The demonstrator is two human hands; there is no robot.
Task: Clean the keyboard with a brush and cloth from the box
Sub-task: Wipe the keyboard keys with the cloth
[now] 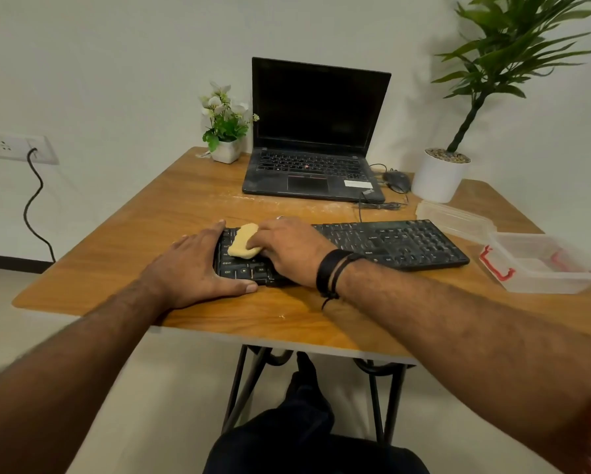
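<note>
Table (pixel 123 268) of wood carries a black keyboard (pixel 390 241) near its front edge, an open laptop (pixel 314 131) behind it, and a clear box (pixel 540 268) at the right, lid (pixel 454 218) beside it. Left hand (pixel 191 268) lies flat, fingers straight, against the keyboard's left end. Right hand (pixel 287 251) pinches a yellow cloth (pixel 243 241) on the keys.

laptop (pixel 313 131) open | mouse (pixel 397 180) beside | two potted plants (pixel 225 131) | table (pixel 191 200)
</note>
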